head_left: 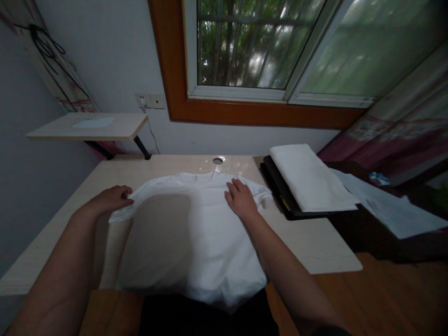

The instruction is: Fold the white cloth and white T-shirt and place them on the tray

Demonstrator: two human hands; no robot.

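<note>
Sleeve (121, 214) on the left is laid out pretty flat on the desk (315, 242), with our left hand (114, 198) at its edge, fingers half curled, though we can't tell if it's actually pinching cloth. Middle-wise, the white shirt (210, 224) is spread out, nothing folded over yet, hem (231, 303) drooping past the near edge. On the right, our right hand (242, 199) rests open, palm down on the fabric, arm (280, 261) stretched forward, beside a scrunched-up second sleeve (265, 198).

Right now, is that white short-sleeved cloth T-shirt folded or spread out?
Mostly spread: the white short-sleeved cloth T-shirt shows its neckline and broad body, though the sleeve near the right hand looks bunched.
</note>
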